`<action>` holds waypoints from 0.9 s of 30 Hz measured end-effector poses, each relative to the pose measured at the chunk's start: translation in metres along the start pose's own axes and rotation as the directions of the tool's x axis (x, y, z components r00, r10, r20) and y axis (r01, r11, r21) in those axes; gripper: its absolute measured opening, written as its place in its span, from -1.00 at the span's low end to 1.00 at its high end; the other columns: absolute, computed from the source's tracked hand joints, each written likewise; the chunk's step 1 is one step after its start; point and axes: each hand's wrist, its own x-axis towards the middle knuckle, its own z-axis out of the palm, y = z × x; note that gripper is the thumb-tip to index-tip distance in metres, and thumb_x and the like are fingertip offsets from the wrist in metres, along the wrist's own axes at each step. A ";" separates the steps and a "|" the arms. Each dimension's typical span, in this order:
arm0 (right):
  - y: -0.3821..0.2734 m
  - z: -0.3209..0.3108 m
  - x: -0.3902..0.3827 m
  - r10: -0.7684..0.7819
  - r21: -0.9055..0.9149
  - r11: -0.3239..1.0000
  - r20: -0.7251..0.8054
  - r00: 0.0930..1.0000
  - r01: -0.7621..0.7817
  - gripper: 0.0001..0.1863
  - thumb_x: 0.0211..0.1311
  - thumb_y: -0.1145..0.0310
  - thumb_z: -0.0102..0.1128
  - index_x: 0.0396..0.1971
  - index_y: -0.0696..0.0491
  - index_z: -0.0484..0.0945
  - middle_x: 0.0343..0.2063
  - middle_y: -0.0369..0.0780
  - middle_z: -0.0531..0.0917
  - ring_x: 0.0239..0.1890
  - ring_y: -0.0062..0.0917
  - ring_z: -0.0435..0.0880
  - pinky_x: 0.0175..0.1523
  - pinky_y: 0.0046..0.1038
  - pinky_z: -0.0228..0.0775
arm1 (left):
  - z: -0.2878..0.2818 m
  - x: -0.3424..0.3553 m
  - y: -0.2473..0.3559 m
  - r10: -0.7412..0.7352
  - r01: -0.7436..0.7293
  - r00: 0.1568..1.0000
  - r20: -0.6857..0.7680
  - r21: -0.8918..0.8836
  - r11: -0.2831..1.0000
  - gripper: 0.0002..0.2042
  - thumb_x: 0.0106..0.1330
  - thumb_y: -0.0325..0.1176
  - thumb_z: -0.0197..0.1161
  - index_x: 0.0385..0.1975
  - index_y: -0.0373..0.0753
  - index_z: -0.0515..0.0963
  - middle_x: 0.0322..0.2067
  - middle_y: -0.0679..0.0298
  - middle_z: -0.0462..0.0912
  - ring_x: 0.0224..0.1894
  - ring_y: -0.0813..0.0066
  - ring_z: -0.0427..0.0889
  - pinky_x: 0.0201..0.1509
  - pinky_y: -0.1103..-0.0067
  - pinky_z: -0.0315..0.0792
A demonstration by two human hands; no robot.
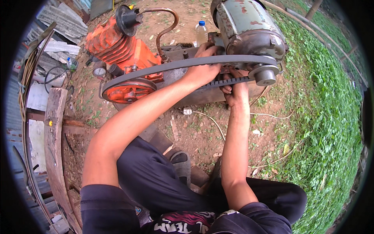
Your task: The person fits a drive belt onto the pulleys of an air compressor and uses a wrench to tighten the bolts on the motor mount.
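Note:
A black drive belt (175,64) runs from the orange compressor's pulley wheel (129,92) on the left to a small metal pulley (266,75) on the grey electric motor (253,31). My left hand (203,73) reaches in behind the belt's upper run at the base of the motor. Its fingers are bent there, partly covered by the belt, and what they grip is hidden. Under the motor, beside the belt's toothed lower run, my right hand (236,89) has curled fingers. Whatever it holds cannot be made out.
The orange compressor (124,50) with a copper pipe (175,23) and a pressure gauge (99,71) stands far left. Behind the tank is a bottle with a blue cap (201,33). A cable with a plug (187,111) lies on the soil. A wooden plank (54,148) stands left; grass grows right.

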 end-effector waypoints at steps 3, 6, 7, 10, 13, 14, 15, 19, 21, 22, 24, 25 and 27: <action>-0.003 -0.002 0.001 0.027 -0.031 0.999 0.034 0.999 -0.026 -0.87 0.44 0.34 -0.05 -0.27 0.06 0.43 -0.71 -0.34 0.38 -0.84 -0.70 0.13 -0.71 -0.64 -0.08 | -0.009 -0.001 0.007 0.143 -0.145 0.989 0.026 0.132 0.981 -0.76 0.20 -0.38 0.29 -0.16 -0.31 0.63 -0.09 -0.02 0.57 0.01 0.01 0.57 0.12 0.30 0.44; 0.000 0.000 0.002 -0.010 -0.013 1.000 0.034 0.999 0.010 -0.86 0.43 0.35 -0.05 -0.29 0.08 0.43 -0.71 -0.33 0.39 -0.84 -0.68 0.15 -0.72 -0.63 -0.07 | -0.012 0.005 0.009 0.164 -0.167 0.985 0.058 0.068 0.984 -0.86 0.17 -0.42 0.29 -0.34 -0.33 0.66 -0.21 0.03 0.62 -0.10 0.06 0.61 0.00 0.30 0.49; 0.001 0.001 0.002 -0.039 0.000 0.999 0.034 0.999 0.039 -0.85 0.42 0.36 -0.04 -0.32 0.10 0.43 -0.71 -0.32 0.39 -0.84 -0.67 0.17 -0.72 -0.62 -0.06 | -0.013 0.007 0.010 0.141 -0.143 0.988 0.060 0.041 0.989 -0.87 0.16 -0.43 0.29 -0.36 -0.33 0.66 -0.24 0.04 0.62 -0.13 0.06 0.62 -0.03 0.30 0.49; 0.005 0.003 0.001 -0.066 0.007 0.998 0.008 0.998 0.066 -0.84 0.40 0.38 -0.02 -0.38 0.12 0.44 -0.72 -0.30 0.40 -0.84 -0.66 0.20 -0.73 -0.61 -0.04 | -0.014 0.009 0.013 0.113 -0.112 0.992 0.055 -0.013 0.994 -0.90 0.12 -0.47 0.28 -0.41 -0.34 0.66 -0.31 0.05 0.63 -0.19 0.07 0.63 -0.09 0.31 0.50; 0.005 0.003 0.005 -0.084 -0.043 0.996 -0.005 0.996 0.084 -0.84 0.38 0.39 0.01 -0.41 0.12 0.45 -0.73 -0.29 0.42 -0.84 -0.66 0.23 -0.74 -0.61 -0.03 | -0.015 0.010 0.010 0.139 -0.139 0.990 0.024 0.017 0.990 -0.90 0.10 -0.50 0.25 -0.42 -0.33 0.65 -0.32 0.04 0.63 -0.20 0.05 0.63 -0.10 0.31 0.50; 0.004 -0.002 0.006 -0.095 -0.073 0.993 -0.010 0.995 0.094 -0.84 0.37 0.40 0.02 -0.42 0.12 0.45 -0.73 -0.29 0.43 -0.84 -0.66 0.24 -0.75 -0.61 -0.03 | -0.012 0.010 0.009 0.089 -0.088 0.995 0.040 -0.021 0.996 -0.92 0.12 -0.48 0.25 -0.45 -0.35 0.62 -0.34 0.04 0.60 -0.20 0.03 0.61 -0.11 0.30 0.48; 0.001 -0.005 0.006 -0.102 -0.108 0.988 0.040 0.994 0.106 -0.84 0.36 0.41 0.04 -0.44 0.11 0.46 -0.72 -0.28 0.45 -0.84 -0.66 0.25 -0.76 -0.61 -0.03 | -0.011 0.010 0.011 0.074 -0.073 0.997 0.035 -0.040 0.997 -0.90 0.13 -0.47 0.27 -0.44 -0.37 0.60 -0.34 0.03 0.58 -0.21 0.01 0.59 -0.12 0.29 0.47; -0.010 -0.014 0.000 -0.112 -0.242 0.965 -0.053 0.992 0.096 -0.77 0.43 0.22 0.01 -0.33 0.06 0.48 -0.65 -0.30 0.47 -0.74 -0.65 0.34 -0.68 -0.65 0.06 | -0.010 0.005 0.012 0.027 -0.021 0.997 0.067 -0.092 0.996 -0.84 0.21 -0.47 0.26 -0.31 -0.41 0.48 -0.30 -0.02 0.46 -0.23 -0.07 0.55 -0.16 0.28 0.45; -0.014 -0.035 0.001 -0.067 -0.257 0.965 -0.092 0.993 0.041 -0.68 0.47 0.06 -0.08 -0.27 0.01 0.47 -0.59 -0.30 0.49 -0.63 -0.61 0.40 -0.60 -0.62 0.17 | -0.010 0.005 0.011 0.026 -0.022 0.996 0.083 -0.055 0.998 -0.83 0.22 -0.48 0.24 -0.26 -0.40 0.45 -0.27 -0.02 0.44 -0.21 -0.09 0.53 -0.14 0.27 0.45; -0.013 -0.046 0.001 -0.092 -0.297 0.953 -0.077 0.993 0.065 -0.77 0.45 0.10 0.01 -0.21 -0.05 0.46 -0.50 -0.32 0.52 -0.58 -0.63 0.41 -0.59 -0.58 0.22 | -0.011 0.004 0.012 0.037 -0.035 0.995 0.094 -0.019 0.999 -0.83 0.21 -0.49 0.24 -0.27 -0.40 0.45 -0.27 -0.01 0.44 -0.20 -0.09 0.52 -0.14 0.26 0.45; -0.013 -0.047 -0.008 -0.117 -0.233 0.970 -0.182 0.976 0.073 -0.75 0.35 0.14 0.18 -0.17 -0.02 0.46 -0.43 -0.30 0.56 -0.47 -0.58 0.49 -0.38 -0.50 0.40 | -0.015 0.003 0.016 0.040 -0.048 0.992 0.120 0.062 0.997 -0.84 0.21 -0.49 0.23 -0.27 -0.39 0.45 -0.26 0.00 0.44 -0.19 -0.09 0.51 -0.12 0.24 0.45; -0.010 -0.045 -0.011 -0.154 -0.158 0.981 -0.306 0.939 0.109 -0.72 0.29 0.20 0.27 -0.12 -0.02 0.45 -0.37 -0.29 0.57 -0.39 -0.54 0.54 -0.25 -0.45 0.49 | -0.016 0.004 0.018 0.030 -0.051 0.988 0.153 0.136 0.989 -0.85 0.15 -0.50 0.21 -0.31 -0.39 0.47 -0.26 0.03 0.45 -0.14 0.00 0.52 -0.08 0.27 0.44; -0.005 -0.096 -0.026 -0.098 -0.136 0.988 -0.157 0.983 0.077 -0.47 0.20 0.11 0.36 0.08 -0.06 0.38 -0.18 -0.22 0.58 -0.28 -0.43 0.57 -0.16 -0.38 0.52 | -0.016 0.010 0.024 0.062 -0.111 0.973 0.223 0.216 0.970 -0.84 0.11 -0.49 0.21 -0.32 -0.38 0.47 -0.25 0.05 0.46 -0.12 0.06 0.52 -0.05 0.29 0.42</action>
